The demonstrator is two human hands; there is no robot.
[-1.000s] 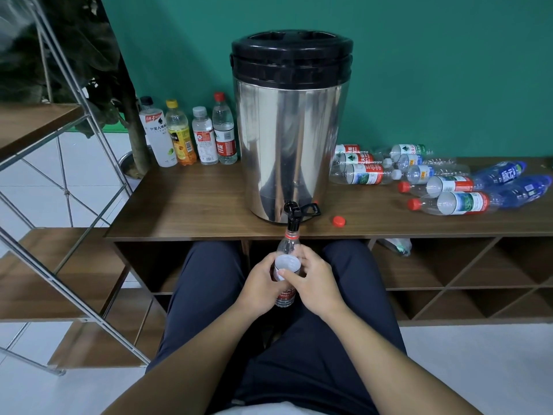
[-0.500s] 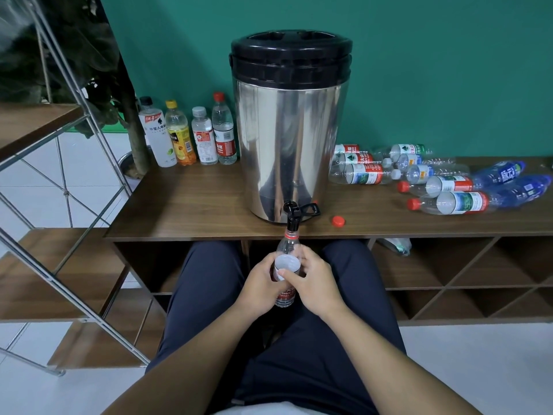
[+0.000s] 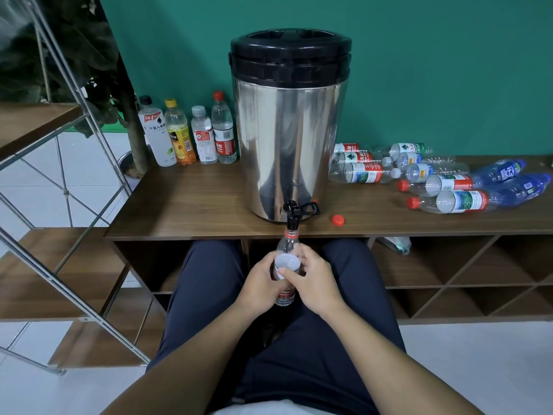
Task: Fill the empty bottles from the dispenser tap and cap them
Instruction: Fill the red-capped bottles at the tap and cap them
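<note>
A steel dispenser with a black lid stands on the wooden bench. Its black tap hangs over the front edge. Under the tap I hold a clear bottle with a red neck ring, its mouth right at the spout. My left hand and my right hand both grip the bottle's body from either side. A loose red cap lies on the bench to the right of the tap.
Several capped bottles stand upright left of the dispenser. Several bottles lie on their sides at the right. A metal-framed shelf stands at the left. Open cubbies run under the bench top.
</note>
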